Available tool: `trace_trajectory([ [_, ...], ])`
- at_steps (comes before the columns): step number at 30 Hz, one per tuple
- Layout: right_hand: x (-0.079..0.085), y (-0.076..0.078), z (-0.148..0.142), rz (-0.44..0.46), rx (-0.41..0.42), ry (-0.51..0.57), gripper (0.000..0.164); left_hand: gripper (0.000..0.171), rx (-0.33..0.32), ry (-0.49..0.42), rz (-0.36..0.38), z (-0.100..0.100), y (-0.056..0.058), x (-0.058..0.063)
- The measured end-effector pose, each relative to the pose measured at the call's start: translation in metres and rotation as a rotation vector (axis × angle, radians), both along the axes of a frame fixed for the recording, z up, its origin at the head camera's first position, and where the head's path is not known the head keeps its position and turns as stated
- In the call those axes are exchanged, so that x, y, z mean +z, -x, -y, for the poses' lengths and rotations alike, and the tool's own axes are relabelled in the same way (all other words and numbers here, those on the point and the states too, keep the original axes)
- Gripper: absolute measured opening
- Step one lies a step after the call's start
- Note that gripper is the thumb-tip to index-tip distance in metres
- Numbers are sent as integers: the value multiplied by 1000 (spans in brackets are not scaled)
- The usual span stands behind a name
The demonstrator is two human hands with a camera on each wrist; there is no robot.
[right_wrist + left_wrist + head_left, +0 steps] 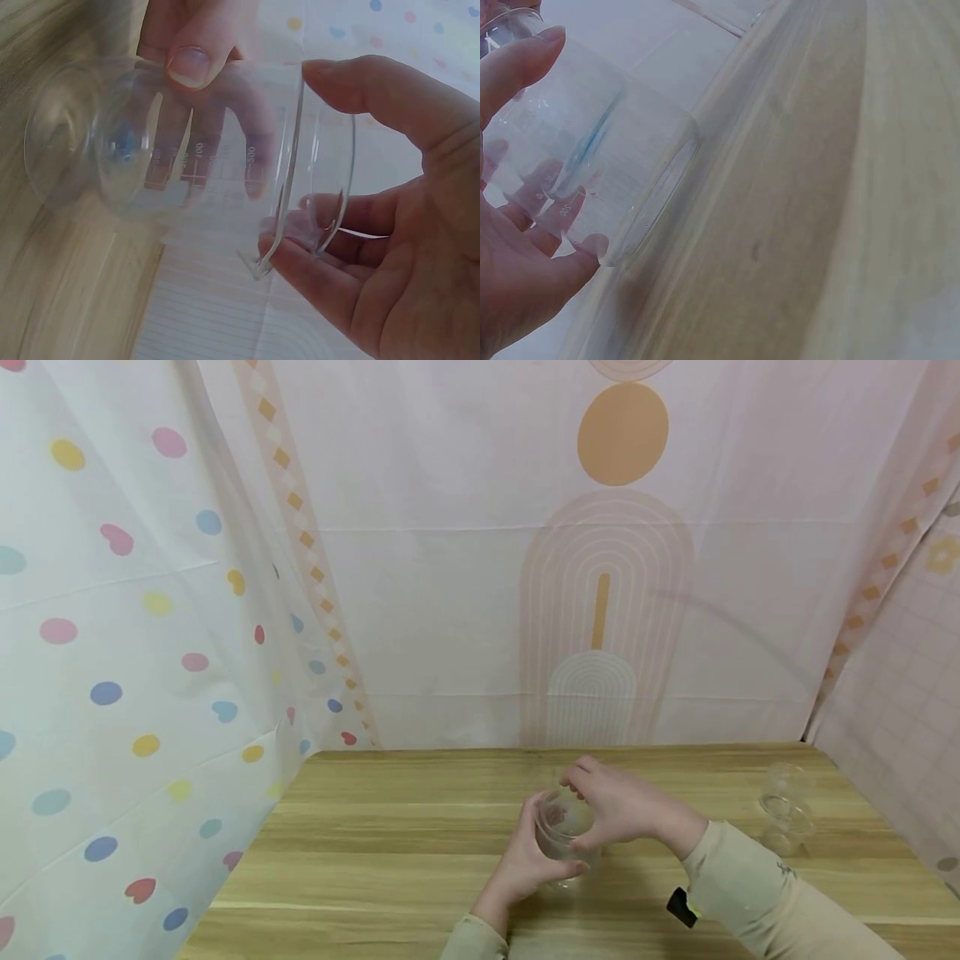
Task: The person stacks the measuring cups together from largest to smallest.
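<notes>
Left hand (523, 866): grip wrapped round graduated glass beaker (214, 161), at counter (360, 860), base contact unclear. Right hand (626, 803): grip curled about clear glass vessel (330, 154) protruding from beaker's mouth. Clear glassware (786, 811) stands farther right.

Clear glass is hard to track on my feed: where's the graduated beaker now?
In the head view, the graduated beaker is low, right of centre, with the left hand around its side and the right hand at its mouth.

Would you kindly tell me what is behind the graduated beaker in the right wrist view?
Through the beaker show the fingers of the left hand, with wooden table and pale cloth beyond. Whatever lies behind the thumb is hidden.
</notes>
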State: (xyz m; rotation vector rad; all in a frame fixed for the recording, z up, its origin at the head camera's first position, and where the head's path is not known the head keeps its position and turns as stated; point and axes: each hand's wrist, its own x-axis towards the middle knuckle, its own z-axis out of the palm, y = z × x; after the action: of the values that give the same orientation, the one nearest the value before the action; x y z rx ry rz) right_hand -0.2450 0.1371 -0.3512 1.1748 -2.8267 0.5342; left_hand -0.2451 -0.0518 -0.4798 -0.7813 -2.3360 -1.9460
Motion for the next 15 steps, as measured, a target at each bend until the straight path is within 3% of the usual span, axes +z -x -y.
trace_trajectory([
  [15,4,7,1,-1,42,-50,65,95,-26,-23,17,-1,1,-1],
])
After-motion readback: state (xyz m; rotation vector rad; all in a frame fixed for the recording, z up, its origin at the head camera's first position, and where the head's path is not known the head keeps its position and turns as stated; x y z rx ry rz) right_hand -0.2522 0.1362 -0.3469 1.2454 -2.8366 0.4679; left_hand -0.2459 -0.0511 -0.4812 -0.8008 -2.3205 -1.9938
